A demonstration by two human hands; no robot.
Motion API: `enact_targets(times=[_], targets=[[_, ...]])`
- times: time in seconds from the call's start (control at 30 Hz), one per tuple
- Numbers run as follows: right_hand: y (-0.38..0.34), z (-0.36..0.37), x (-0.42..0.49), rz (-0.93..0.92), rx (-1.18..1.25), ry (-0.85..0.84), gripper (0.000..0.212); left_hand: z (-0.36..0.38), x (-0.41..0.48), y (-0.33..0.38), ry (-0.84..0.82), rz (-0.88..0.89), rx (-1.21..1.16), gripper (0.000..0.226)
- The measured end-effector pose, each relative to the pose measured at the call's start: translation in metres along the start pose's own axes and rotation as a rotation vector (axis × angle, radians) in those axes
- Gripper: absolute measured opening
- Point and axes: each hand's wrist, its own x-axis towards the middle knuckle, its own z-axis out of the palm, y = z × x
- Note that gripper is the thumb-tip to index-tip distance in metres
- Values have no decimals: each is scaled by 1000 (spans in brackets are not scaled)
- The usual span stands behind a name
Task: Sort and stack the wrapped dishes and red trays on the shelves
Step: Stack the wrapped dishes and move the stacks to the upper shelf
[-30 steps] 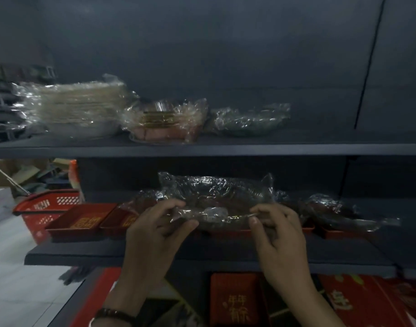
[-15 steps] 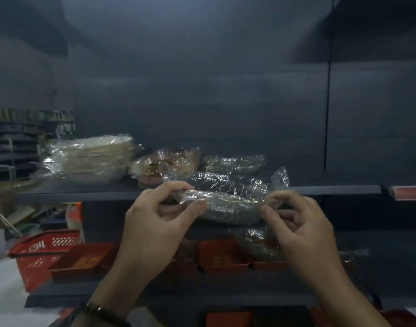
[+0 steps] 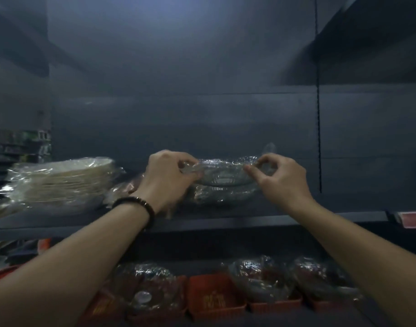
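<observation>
On the upper shelf (image 3: pixel 249 221), near its middle, a wrapped dish (image 3: pixel 226 172) of clear glass was held level between two hands. The left hand (image 3: pixel 169 178) pinched the dish's left rim, thumb and fingers curled round the plastic wrap. The right hand (image 3: pixel 281 181) pinched the right rim in the same way, thumb and forefinger closed on it. A dark bracelet (image 3: pixel 141 204) sat on the left wrist.

Directly under the held dish lay a second wrapped dish (image 3: pixel 223 197) on the shelf; whether the two touched could not be told. To the left stood a wrapped stack of pale plates (image 3: pixel 58 182), and between that stack and the left wrist a smaller wrapped bundle (image 3: pixel 122 188) showed, partly hidden. At the far right end of the shelf edge was a red label (image 3: pixel 412 219).

Below, on the lower shelf (image 3: pixel 226 323), a row of red trays (image 3: pixel 214 297) stood side by side. Crinkled wrapped bundles (image 3: pixel 261 279) rested in several of them, their contents too dim to make out.
</observation>
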Motion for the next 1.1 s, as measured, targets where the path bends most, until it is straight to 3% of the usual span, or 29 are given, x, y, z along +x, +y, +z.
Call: enact_targets(times=[0.13,0.3,0.57,0.9,1.0,1.1], targets=[[23,29,39,-38,-48,10,28,36,34,-18,-13,25,-11,17],[50,54,68,-64,-108,19,28,74,52,-33,0,-26,17,24],[92,75,73,110,-207,-146,36,114,54,-36,-115,-90,43,18],[96,81,59,126,-398,-306,28,132,56,-42,-334,-17,343,23],[102,78,62,118,-366,-390,34,129,55,-35,-407,-21,406,27],[106,71,54,107,-213,-345,39,123,44,-21,-405,-48,347,31]])
